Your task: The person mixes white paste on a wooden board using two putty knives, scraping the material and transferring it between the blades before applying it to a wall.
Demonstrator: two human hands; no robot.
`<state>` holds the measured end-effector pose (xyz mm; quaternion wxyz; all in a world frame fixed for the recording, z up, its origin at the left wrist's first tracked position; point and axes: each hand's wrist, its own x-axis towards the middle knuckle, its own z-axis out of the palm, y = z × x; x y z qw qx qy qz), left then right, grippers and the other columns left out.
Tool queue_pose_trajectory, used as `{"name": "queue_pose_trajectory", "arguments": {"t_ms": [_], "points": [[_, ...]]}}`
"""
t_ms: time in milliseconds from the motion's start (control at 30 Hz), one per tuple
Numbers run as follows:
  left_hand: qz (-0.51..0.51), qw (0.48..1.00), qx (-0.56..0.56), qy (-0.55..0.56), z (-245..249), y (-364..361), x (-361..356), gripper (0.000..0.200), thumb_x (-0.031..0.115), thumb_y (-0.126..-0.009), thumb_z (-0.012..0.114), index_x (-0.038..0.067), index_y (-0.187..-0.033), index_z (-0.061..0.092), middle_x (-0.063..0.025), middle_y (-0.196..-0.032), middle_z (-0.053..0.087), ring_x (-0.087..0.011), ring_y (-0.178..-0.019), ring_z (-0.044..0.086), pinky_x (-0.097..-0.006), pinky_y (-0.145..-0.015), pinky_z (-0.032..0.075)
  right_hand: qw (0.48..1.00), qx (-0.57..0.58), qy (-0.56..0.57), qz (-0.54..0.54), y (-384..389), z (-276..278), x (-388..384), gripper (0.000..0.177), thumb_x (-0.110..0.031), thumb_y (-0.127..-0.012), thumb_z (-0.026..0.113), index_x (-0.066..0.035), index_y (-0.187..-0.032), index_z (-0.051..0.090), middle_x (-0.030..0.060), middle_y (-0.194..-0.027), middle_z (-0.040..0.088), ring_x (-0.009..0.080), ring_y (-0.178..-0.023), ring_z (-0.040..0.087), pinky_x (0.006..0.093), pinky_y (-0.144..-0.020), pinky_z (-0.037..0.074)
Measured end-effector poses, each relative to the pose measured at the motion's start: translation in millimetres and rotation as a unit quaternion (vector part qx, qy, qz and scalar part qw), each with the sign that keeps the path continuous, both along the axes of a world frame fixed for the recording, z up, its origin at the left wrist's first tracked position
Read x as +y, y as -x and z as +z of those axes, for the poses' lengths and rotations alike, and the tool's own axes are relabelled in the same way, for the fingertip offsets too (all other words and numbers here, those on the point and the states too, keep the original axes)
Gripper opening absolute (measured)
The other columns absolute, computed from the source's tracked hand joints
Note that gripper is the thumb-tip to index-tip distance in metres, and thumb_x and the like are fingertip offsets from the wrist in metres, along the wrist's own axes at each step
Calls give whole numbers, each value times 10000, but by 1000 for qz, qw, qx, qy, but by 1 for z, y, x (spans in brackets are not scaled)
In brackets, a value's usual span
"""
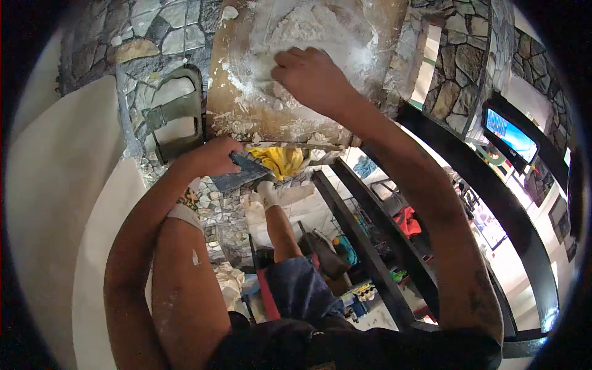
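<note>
Nearest the viewpoint are the person's dark shirt (364, 351) and blue shorts (302, 287). The bare legs extend forward from these; a white smear marks the leg on the left.

Left hand (219, 155): positioned at the near left corner of the board (221, 89). Its fingers are closed on a dark flat scraper (243, 172), whose blade projects to the right of the fingertips. A yellow cloth (280, 161) lies just beyond the blade, along the near edge of the board. To the left of the board, above the left fingers in the view, is a grey-green frame (176, 115) with openings.

Right hand (302, 71): positioned over the board, palm down, fingers bent and close together. Whether they grip any material cannot be determined. The white powdery mixture (308, 28) lies beneath and beyond these fingers, with residue spread across the board surface.

To the right of the right forearm, black rails (370, 259) cross the view. Farther out are a lit screen (510, 135) and stone-patterned walls (457, 55).
</note>
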<state>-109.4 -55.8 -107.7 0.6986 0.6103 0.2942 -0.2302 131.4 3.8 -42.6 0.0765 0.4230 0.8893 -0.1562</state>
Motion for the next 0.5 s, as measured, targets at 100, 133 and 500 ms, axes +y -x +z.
{"name": "queue_pose_trajectory", "arguments": {"t_ms": [100,133,500], "points": [[-29,999,9,-13,8,-4,4,278,151,-684,712,-7,-860,564,-145,-757,573,-238,-679,561,-370,-625,442,997,-28,-69,12,6,-27,-17,141,-130,-722,525,-72,-837,581,58,-860,542,212,-840,553,349,-743,439],[-38,999,17,-19,9,-1,3,286,160,-712,712,-6,-886,557,-134,-782,569,-229,-687,552,-372,-635,444,996,-5,-79,41,-2,-33,-31,152,-139,-728,519,-62,-848,572,60,-850,536,219,-820,553,354,-748,429],[-39,999,-3,-20,1,3,-1,343,150,-701,713,-14,-973,584,-166,-883,603,-259,-796,578,-358,-735,460,998,-11,-53,-7,-34,-40,-39,172,-59,-703,526,-80,-862,589,84,-896,568,247,-884,564,397,-789,440]]}}
